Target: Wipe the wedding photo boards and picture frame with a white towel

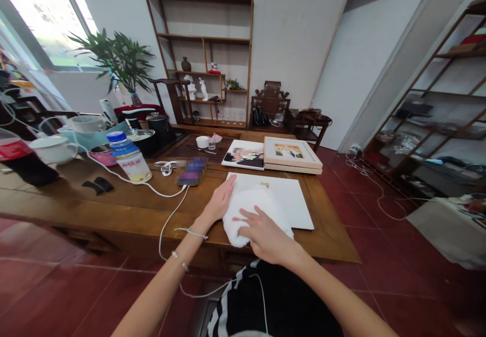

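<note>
A flat white panel (290, 203) with a small gold mark lies on the wooden table (330, 225) in front of me. On its left part rests a bunched, fluffy white cloth (261, 200), overhanging the near edge. My right hand (264, 233) is on the cloth, fingers apart and bent into the fabric, gripping it. Along the panel's left edge, my left hand (220, 199) lies with fingers stretched out, touching the edge beside the cloth. Part of the panel is hidden under the cloth.
Behind the panel are a photo book (243, 156) and stacked framed pictures (292, 155). To the left lie a phone (192, 171) on a white charging cable (163, 225), a blue-capped bottle (131, 160), a cola bottle (23, 160) and a white pot (53, 149).
</note>
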A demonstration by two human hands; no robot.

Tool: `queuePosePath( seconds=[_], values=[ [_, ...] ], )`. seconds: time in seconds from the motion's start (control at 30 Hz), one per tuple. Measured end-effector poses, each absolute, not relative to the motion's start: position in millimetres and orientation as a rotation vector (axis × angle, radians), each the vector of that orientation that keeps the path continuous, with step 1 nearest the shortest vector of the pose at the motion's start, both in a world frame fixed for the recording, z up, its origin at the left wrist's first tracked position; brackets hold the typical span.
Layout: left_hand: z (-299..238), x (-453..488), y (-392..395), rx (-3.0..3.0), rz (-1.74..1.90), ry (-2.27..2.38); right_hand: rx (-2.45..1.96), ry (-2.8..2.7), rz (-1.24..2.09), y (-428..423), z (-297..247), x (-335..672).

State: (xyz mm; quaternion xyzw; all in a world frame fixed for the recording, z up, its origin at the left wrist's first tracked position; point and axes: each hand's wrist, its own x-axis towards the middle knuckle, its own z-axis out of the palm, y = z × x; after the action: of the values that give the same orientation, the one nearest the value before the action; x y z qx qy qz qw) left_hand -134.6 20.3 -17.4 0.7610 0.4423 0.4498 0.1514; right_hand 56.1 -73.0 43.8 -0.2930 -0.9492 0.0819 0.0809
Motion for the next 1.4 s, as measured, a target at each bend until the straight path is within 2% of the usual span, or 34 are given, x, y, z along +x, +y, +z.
queuePosePath(
  seconds=[0.13, 0.37, 1.0, 1.17, 1.4],
  values=[
    [-19.6, -133.5, 22.3, 2.282, 1.143, 1.289, -1.144, -2.771, 0.192, -73.5, 49.2, 83.3],
    [-24.8, -133.8, 25.6, 2.373, 1.093, 1.298, -1.71, -2.451, -0.016, -8.0, 32.0, 110.0],
    [-18.0, -135.1, 24.8, 2.369, 1.094, 1.263, -1.345, -2.74, 0.127, 68.4, 55.3, -17.8],
    [-22.3, -134.9, 26.2, 2.36, 1.079, 1.257, -1.43, -2.699, 0.09, 57.3, 52.9, 16.9],
    [-28.7, -135.6, 28.7, 2.306, 1.065, 1.325, -1.686, -2.526, 0.011, 40.1, 48.0, 118.4]
  ],
)
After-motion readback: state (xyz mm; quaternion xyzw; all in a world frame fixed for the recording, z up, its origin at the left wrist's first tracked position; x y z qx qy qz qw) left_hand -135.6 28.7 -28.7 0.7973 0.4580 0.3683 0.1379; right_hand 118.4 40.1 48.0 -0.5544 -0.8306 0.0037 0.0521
